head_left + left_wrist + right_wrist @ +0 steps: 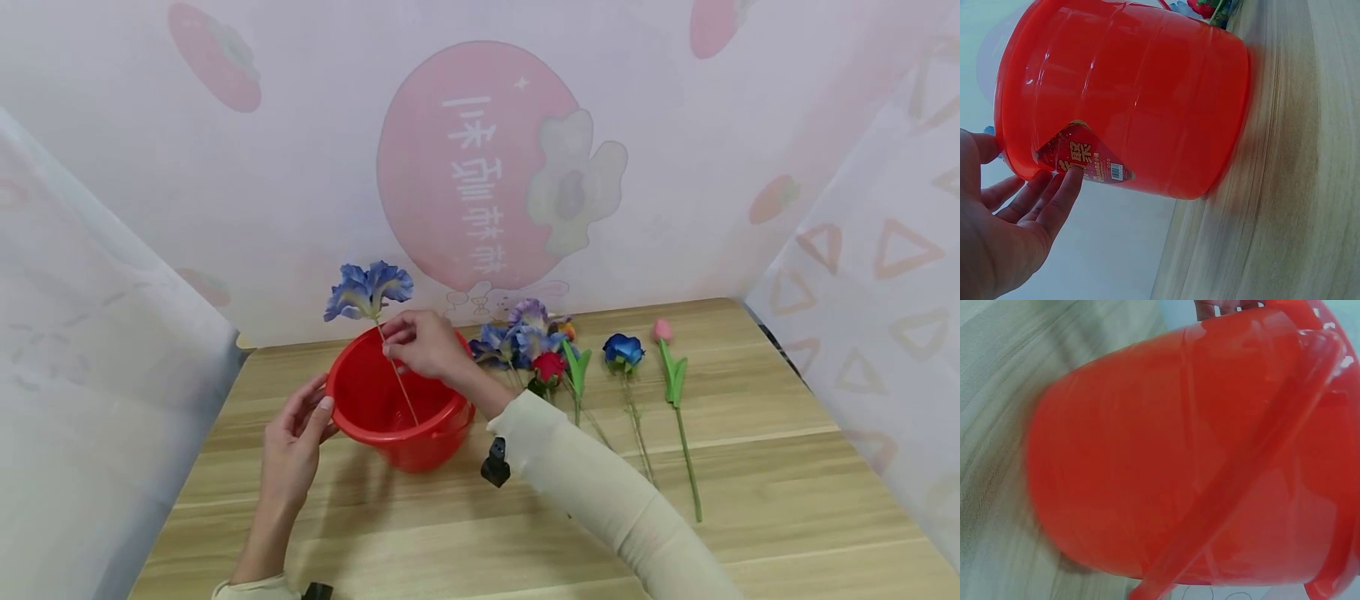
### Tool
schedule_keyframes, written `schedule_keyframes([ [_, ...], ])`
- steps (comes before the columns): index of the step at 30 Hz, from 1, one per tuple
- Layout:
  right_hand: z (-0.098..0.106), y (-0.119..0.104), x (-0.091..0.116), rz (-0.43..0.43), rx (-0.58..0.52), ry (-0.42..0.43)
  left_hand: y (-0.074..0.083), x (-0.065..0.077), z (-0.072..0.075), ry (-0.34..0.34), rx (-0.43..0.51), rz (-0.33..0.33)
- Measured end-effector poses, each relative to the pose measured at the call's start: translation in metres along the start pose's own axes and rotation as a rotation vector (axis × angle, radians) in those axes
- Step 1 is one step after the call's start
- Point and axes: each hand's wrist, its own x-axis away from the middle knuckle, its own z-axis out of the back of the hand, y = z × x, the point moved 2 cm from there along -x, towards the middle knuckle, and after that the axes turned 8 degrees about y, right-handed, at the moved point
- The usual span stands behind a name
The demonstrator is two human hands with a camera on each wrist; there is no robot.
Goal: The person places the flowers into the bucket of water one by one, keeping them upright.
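My left hand (294,442) holds the rim of a red plastic bucket (420,454) at its left side. The left wrist view shows the thumb at the rim and the fingers (1057,203) against the outer wall, beside a dark red label (1082,156). Over the bucket's mouth, my right hand (427,343) pinches the thin stem of a blue iris-like artificial flower (367,290). The bloom stands above the far rim, and the stem slants down into the bucket. A red handle (1241,469) hangs along the bucket's outside in the right wrist view.
To the bucket's right lie more artificial flowers: a cluster of blue and purple blooms (528,315), a red rose (549,367), a blue rose (624,352) and a pink tulip (662,331). White printed sheets (300,167) enclose the wooden table (420,533) at the back and sides.
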Motion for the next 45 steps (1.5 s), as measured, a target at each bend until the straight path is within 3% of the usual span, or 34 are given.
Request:
schedule_keyframes([
  [12,-0.007,0.003,-0.003,-0.074,0.103,-0.013,0.003,0.001,-0.001,-0.01,0.011,-0.015],
  [27,-0.011,0.003,-0.003,-0.074,0.229,-0.046,0.004,0.0,-0.001,-0.005,0.019,-0.004],
  [32,0.002,-0.002,0.006,-0.086,0.158,-0.064,0.004,0.002,-0.001,0.004,-0.012,0.018],
  [37,0.017,-0.011,0.016,-0.084,0.055,-0.083,0.004,0.001,-0.003,0.004,0.022,0.023],
  [45,0.039,-0.019,0.025,-0.074,-0.019,-0.083,0.004,0.002,-0.002,0.006,0.019,0.025],
])
